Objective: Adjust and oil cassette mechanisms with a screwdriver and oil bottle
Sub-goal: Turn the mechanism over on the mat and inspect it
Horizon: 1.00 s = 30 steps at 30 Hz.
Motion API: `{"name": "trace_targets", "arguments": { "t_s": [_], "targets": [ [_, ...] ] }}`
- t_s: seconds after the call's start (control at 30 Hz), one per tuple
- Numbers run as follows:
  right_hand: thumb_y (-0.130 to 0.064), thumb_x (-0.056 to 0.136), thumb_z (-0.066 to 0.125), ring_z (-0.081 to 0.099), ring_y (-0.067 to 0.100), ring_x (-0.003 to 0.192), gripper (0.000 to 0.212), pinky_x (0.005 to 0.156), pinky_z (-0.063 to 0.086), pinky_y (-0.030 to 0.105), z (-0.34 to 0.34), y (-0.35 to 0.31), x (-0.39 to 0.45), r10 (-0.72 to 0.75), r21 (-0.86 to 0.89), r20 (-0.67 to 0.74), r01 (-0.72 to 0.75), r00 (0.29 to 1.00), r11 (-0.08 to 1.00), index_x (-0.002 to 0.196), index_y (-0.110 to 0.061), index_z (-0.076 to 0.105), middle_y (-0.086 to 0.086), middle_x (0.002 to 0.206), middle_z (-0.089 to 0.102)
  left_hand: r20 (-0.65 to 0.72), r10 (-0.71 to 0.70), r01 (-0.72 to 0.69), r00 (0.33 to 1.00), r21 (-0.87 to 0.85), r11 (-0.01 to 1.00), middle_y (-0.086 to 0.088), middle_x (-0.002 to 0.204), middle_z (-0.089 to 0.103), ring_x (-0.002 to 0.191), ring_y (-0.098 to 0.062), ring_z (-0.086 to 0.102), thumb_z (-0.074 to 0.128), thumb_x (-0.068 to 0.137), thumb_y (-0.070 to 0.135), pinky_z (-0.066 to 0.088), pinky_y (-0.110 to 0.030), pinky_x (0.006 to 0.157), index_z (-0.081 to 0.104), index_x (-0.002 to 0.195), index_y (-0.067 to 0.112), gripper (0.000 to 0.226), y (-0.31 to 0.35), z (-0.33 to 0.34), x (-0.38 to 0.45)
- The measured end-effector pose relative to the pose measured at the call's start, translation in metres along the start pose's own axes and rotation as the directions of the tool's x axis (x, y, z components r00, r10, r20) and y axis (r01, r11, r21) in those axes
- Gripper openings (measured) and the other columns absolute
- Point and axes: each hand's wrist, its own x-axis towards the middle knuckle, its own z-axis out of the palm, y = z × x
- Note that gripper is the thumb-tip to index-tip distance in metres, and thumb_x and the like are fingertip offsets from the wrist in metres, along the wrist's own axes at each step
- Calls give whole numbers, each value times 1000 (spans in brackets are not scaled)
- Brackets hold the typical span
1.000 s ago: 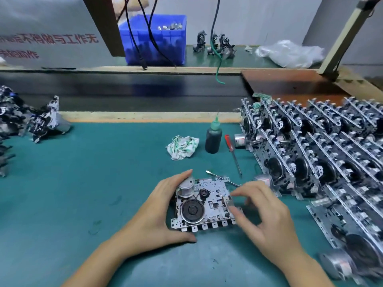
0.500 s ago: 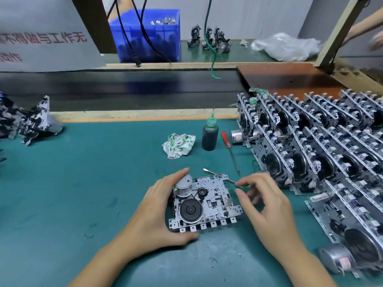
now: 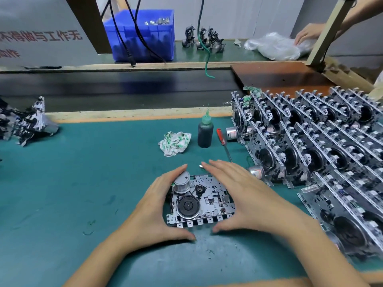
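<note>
A silver cassette mechanism (image 3: 204, 201) with a black flywheel and a small round motor lies flat on the green mat (image 3: 83, 172). My left hand (image 3: 153, 208) grips its left side, fingers by the motor and thumb at the near edge. My right hand (image 3: 248, 195) grips the right side the same way, fingers over the far edge and thumb at the near edge. The dark oil bottle (image 3: 205, 133) with a green needle cap stands upright behind them. Next to it lies the red-handled screwdriver (image 3: 221, 137). A thin metal tool tip (image 3: 200, 165) peeks out behind my right fingers.
A crumpled rag (image 3: 175, 142) lies left of the bottle. Rows of upright mechanisms (image 3: 321, 146) fill the right side. A pile of parts (image 3: 27, 125) sits far left. Beyond a black belt (image 3: 103, 90) are a blue bin (image 3: 143, 34), a plastic bag (image 3: 275, 46) and another person's hand (image 3: 306, 34).
My right hand left the thin metal tool at the mechanism's far right corner and closed around the right side of the mechanism. My left hand kept its hold.
</note>
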Motion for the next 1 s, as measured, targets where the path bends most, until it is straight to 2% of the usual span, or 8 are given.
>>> {"name": "trace_targets", "arguments": {
  "t_s": [0.27, 0.4, 0.57, 0.63, 0.7, 0.8, 0.93, 1.0],
  "targets": [
    [-63, 55, 73, 48, 17, 120, 104, 95, 42, 31, -8, -8, 23, -52, -250, 20, 55, 998, 967, 141, -20, 32, -7, 133, 48, -55, -33, 31, 998, -34, 999, 30, 140, 31, 133, 1, 35, 85, 49, 50, 34, -27, 109, 12, 138, 61, 116, -1, 3, 0],
    [-56, 55, 80, 56, 4, 110, 88, 90, 44, 23, -19, -6, 17, 3, 133, -21, 0, 1000, 991, 132, -33, 46, -21, 121, 60, -23, -164, 143, 986, -375, 916, 15, 155, 20, 142, -4, 21, 81, 42, 70, 20, -37, 118, 12, 148, 37, 130, -3, -7, 7],
    [-21, 67, 72, 65, -4, 90, 28, 77, 48, 11, -16, -19, 17, -85, 956, 92, -64, 992, 285, 93, -29, 72, -18, 91, 72, 264, -24, 248, 964, -868, 431, -30, 127, 55, 117, -37, 52, 66, 51, 83, 33, -48, 105, 44, 136, -7, 125, 15, -12, 21],
    [-40, 68, 77, 66, 7, 95, 46, 83, 52, 20, -7, -27, 24, -198, 991, 128, -130, 972, 2, 106, -16, 66, -6, 97, 73, 298, -77, 308, 951, -931, 194, -14, 58, 58, 68, -20, 56, 70, 37, 85, 42, -37, 79, 50, 125, -10, 131, 13, -6, 30],
    [-55, 63, 77, 64, 10, 101, 75, 87, 50, 23, -1, -29, 27, -230, 974, 184, -209, 956, -89, 114, -7, 50, -5, 105, 70, 336, -56, 339, 940, -939, 62, -2, 53, 53, 76, -11, 49, 59, 47, 89, 45, -38, 83, 58, 123, 0, 117, 18, 3, 44],
    [-33, 79, 74, 65, 3, 83, 32, 76, 48, 16, 7, -18, 29, -21, 961, 152, -142, 988, 237, 95, -8, 63, -9, 88, 70, 284, 31, 285, 958, -959, -11, -19, 142, 45, 133, -32, 41, 56, 68, 78, 18, -52, 115, 38, 142, 0, 109, 16, 4, 48],
    [-32, 82, 70, 54, 11, 61, 17, 61, 45, 31, 14, 1, 31, 364, 687, -337, -37, 868, 726, 69, -23, 70, -5, 64, 64, 198, 25, 199, 980, -975, -97, -29, 142, 38, 130, -41, 42, 74, 72, 55, 31, -52, 110, 42, 139, 1, 92, 2, -7, 47],
    [-26, 82, 72, 50, 16, 66, 13, 59, 41, 32, 20, 0, 35, 296, 284, -514, -166, 805, 944, 78, -16, 65, -3, 69, 57, 131, -51, 128, 990, -990, -60, -29, 139, 44, 126, -44, 45, 80, 68, 46, 39, -55, 104, 51, 134, 3, 84, 0, -7, 50]
  ]
}}
